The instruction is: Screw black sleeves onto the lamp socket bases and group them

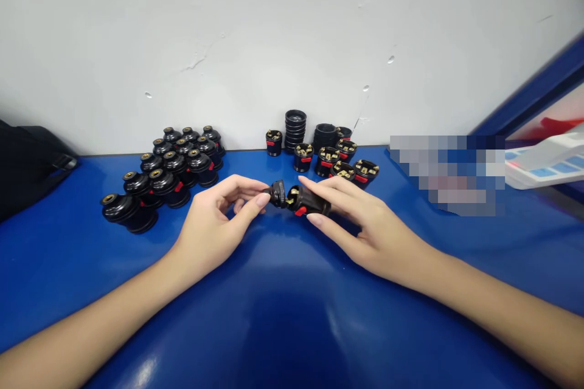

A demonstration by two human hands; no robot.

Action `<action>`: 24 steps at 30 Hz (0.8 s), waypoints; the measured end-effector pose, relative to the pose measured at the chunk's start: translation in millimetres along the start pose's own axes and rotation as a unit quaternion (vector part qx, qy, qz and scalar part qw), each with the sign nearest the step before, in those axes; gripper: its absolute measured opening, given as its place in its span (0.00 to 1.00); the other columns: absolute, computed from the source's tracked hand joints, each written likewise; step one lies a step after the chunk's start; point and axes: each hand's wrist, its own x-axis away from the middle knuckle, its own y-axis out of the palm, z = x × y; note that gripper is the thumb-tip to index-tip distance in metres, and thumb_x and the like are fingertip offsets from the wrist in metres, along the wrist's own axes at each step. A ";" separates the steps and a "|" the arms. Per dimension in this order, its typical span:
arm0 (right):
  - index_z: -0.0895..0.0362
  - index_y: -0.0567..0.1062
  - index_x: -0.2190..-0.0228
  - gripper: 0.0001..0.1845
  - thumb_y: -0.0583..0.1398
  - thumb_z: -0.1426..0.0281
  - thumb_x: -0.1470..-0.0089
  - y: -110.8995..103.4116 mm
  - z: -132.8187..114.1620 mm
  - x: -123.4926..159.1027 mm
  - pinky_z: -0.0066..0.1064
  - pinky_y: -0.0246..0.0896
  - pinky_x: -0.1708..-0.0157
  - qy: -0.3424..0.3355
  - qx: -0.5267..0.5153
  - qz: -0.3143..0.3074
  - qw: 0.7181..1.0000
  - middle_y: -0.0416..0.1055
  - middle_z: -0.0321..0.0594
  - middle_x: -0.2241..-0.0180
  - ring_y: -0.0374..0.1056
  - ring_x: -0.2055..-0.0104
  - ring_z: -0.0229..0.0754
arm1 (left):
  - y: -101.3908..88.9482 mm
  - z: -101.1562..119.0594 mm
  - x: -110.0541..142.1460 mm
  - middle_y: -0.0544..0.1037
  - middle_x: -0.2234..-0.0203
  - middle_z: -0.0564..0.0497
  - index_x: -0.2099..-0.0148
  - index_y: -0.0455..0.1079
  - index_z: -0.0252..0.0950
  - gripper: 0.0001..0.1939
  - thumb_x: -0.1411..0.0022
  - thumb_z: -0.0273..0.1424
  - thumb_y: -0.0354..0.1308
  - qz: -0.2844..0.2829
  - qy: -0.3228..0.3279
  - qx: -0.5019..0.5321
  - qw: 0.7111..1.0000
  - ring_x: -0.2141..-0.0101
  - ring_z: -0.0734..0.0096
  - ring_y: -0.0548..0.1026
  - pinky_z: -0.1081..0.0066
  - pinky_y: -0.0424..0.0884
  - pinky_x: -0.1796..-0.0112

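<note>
My left hand [213, 216] pinches a black lamp socket cap [278, 194] by its narrow end, the ridged rim facing right. Between the thumb and fingers of my right hand [370, 225] lies a black lamp socket body [314, 201], tipped on its side. Brass contacts show in its open end, which faces the cap, and a red switch [300, 211] sticks out near the rim. A small gap seems to part cap and body. Both are held low over the blue table [292, 298].
Capped black lamp sockets [165, 187] stand in rows at the left. Behind my right hand are several uncapped socket bodies [328, 161] and a stack of black caps or rings [295, 130]. A white wall [274, 42] closes the back. A black bag [31, 164] lies far left; a blurred patch [451, 176] is at right.
</note>
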 end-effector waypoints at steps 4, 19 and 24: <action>0.51 0.80 0.43 0.17 0.67 0.66 0.32 2.6 3.8 0.3 0.46 0.83 0.45 0.018 -0.075 0.031 0.997 0.81 0.47 0.48 0.82 0.47 0.52 | 0.2 0.5 0.2 0.87 0.69 0.49 0.54 0.83 0.38 0.12 0.31 0.42 0.68 -0.021 0.000 -0.005 1.000 0.67 0.64 0.85 0.68 0.77 0.67; 0.51 0.82 0.51 0.13 0.73 0.68 0.37 4.1 4.9 1.9 0.44 0.87 0.49 0.012 -0.154 0.051 0.987 0.81 0.45 0.50 0.82 0.47 0.50 | 1.4 -2.3 3.4 0.88 0.66 0.48 0.44 0.80 0.37 0.17 0.27 0.42 0.66 -0.116 -0.011 0.026 0.993 0.67 0.66 0.87 0.70 0.83 0.62; 0.48 0.82 0.50 0.14 0.71 0.72 0.36 5.7 6.3 3.6 0.46 0.87 0.47 -0.020 -0.142 0.052 0.988 0.80 0.45 0.47 0.80 0.43 0.52 | 3.9 -1.8 5.0 0.88 0.64 0.46 0.44 0.81 0.36 0.18 0.28 0.43 0.67 -0.112 -0.028 0.079 0.990 0.67 0.64 0.88 0.71 0.84 0.67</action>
